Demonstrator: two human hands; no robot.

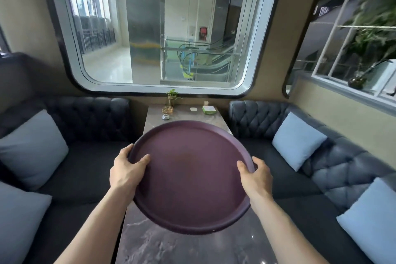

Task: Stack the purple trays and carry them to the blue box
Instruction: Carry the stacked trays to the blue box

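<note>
Both forearms reach up from the bottom edge, and the left hand (126,169) and right hand (255,174) are each clamped on opposite sides of a round purple tray (189,176), thumbs over the rim on top, fingers tucked underneath where I can't see them. It's held up above the marble-look tabletop (184,246), tilted a bit toward the camera, not resting on anything as far as I can tell. Honestly can't say whether it's one tray or a couple nested together; only one rim shows clearly. No other purple tray is visible on the bare part of the tabletop, so my guess is the stacking bit is done or close to it and this is the carry stage. Far end of the tabletop has a little potted plant (172,97) and a green box (208,110), with dark tufted sofas either side and pale blue cushions (296,140). No blue box anywhere in view, so the next move probably means turning away from the booth, keeping the tray level with both grips firm, and finding it.
</note>
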